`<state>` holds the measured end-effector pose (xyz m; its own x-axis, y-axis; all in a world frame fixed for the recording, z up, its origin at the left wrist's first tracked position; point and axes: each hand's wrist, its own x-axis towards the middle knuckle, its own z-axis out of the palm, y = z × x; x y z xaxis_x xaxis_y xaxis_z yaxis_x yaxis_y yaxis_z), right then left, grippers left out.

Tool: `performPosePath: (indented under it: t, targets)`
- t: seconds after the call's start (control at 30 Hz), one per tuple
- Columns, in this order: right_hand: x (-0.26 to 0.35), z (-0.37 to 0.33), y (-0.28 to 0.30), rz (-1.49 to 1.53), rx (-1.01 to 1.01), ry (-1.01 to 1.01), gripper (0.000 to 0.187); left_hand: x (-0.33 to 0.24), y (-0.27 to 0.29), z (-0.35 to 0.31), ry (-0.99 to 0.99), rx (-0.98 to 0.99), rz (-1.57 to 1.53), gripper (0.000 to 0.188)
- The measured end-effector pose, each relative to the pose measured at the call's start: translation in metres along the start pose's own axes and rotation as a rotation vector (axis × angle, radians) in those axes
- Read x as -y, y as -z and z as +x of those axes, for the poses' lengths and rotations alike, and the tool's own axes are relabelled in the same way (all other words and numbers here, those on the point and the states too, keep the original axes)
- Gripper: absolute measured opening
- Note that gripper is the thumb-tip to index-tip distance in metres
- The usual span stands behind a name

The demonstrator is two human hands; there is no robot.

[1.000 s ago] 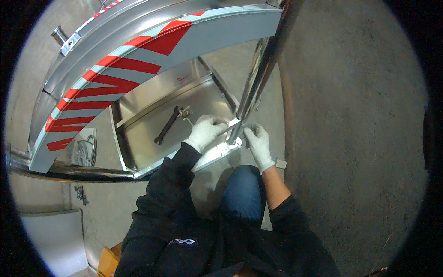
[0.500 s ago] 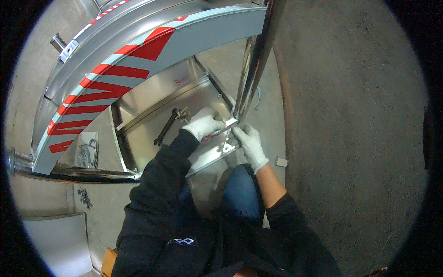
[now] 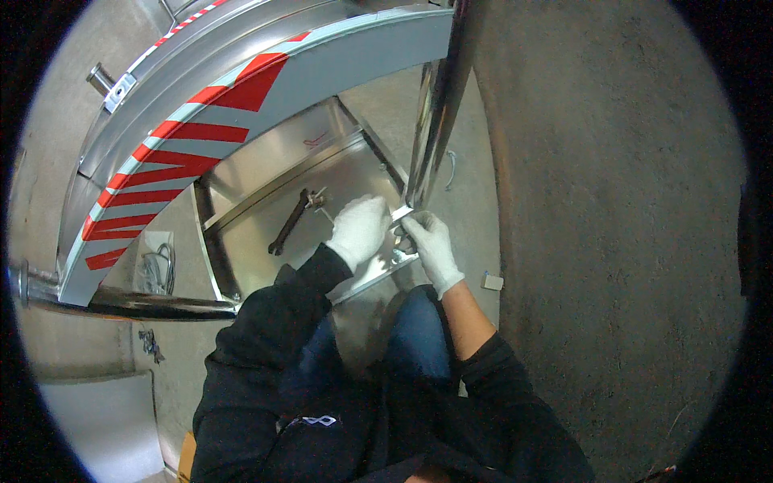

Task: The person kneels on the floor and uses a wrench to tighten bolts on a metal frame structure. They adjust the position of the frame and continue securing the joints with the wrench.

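My left hand (image 3: 360,229), in a white glove, is held over the metal tray with its fingers curled in. Whatever it may grip is hidden beneath the glove. Close by, my right hand (image 3: 432,248), gloved as well, has thumb and fingers pinched at a small metal bracket (image 3: 400,214) at the foot of the upright steel tube (image 3: 436,121). Too little shows to tell what lies between those fingertips. A dark open-ended wrench (image 3: 289,224) rests on the shiny metal tray (image 3: 266,205) left of my left hand, beside a few small metal parts (image 3: 319,200).
A curved grey panel with red stripes (image 3: 205,133) arches over the tray's upper left. Below it a thick steel tube (image 3: 161,303) runs sideways. A coiled cable (image 3: 161,270) lies at the left, a small pale block (image 3: 493,282) on the floor at right.
My left hand has lifted slightly and shifted a little right, its fingers turning away from the bracket. My right hand stays by the bracket, moved slightly left.
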<state>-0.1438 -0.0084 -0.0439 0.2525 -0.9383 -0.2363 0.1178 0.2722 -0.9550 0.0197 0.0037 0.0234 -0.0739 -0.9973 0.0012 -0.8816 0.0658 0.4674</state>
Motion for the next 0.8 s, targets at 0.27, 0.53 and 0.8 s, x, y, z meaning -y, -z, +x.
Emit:
performPosePath:
  t: [0.27, 0.53, 0.8]
  targets:
    - [0.003, 0.002, 0.005, 0.005, 0.004, -0.029, 0.020, 0.014, 0.015, 0.018, 0.239, 0.212, -0.482, 0.037]
    - [0.005, 0.003, 0.001, 0.018, -0.015, -0.032, 0.019, 0.002, 0.006, 0.022, 0.094, 0.078, -0.039, 0.027]
    - [0.004, 0.004, 0.003, 0.030, -0.031, -0.039, 0.019, -0.013, -0.011, 0.003, -0.029, -0.200, 0.159, 0.017]
